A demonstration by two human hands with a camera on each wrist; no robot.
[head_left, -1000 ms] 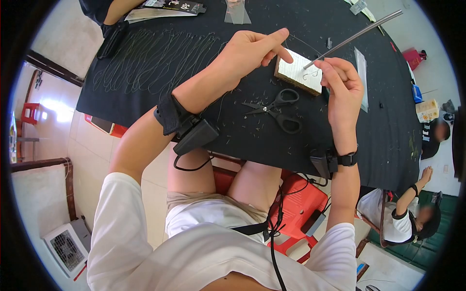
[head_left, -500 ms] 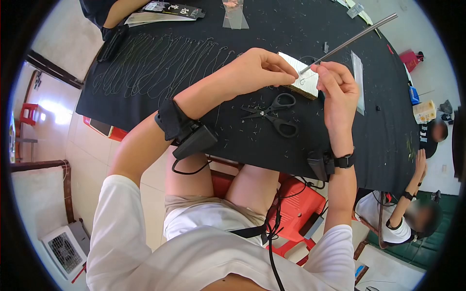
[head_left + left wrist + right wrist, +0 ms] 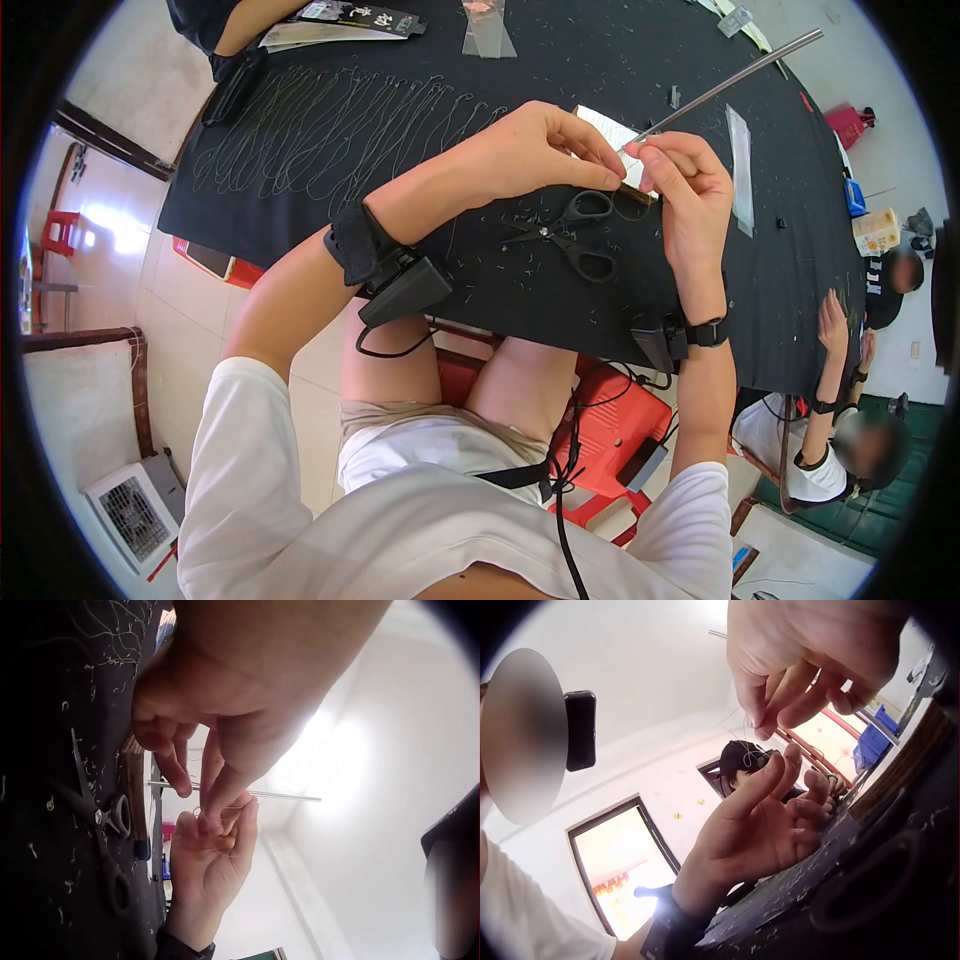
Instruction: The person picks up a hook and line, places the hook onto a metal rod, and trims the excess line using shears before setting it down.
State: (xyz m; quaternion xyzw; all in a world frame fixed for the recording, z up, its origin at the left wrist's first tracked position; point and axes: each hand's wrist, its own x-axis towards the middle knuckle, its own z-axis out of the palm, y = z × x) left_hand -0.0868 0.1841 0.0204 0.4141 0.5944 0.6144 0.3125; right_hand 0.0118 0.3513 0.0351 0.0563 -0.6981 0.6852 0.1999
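Note:
In the head view my left hand (image 3: 545,150) reaches over the near side of a white-topped block (image 3: 598,122), thumb and forefinger together at a thin fishing line. Opposite it, my right hand (image 3: 693,190) pinches the line, its fingertips close to the left ones. A small loop of the fishing line (image 3: 748,755) shows between the hands in the right wrist view. A slim metal rod (image 3: 740,85) slants up from the block, behind the right fingertips. Black scissors (image 3: 545,232) lie spread on the black cloth, below the left hand.
Many looped lines (image 3: 320,140) are laid out on the cloth at left. Line clippings are scattered around the scissors. A clear bag (image 3: 488,30) and a black packet (image 3: 375,20) lie at the back, a clear sleeve (image 3: 740,170) at right. Other people sit around the table.
My left hand has come down and right from above the block, its pointing fingers closing toward the thumb near the right hand. The right hand has shifted slightly down and left.

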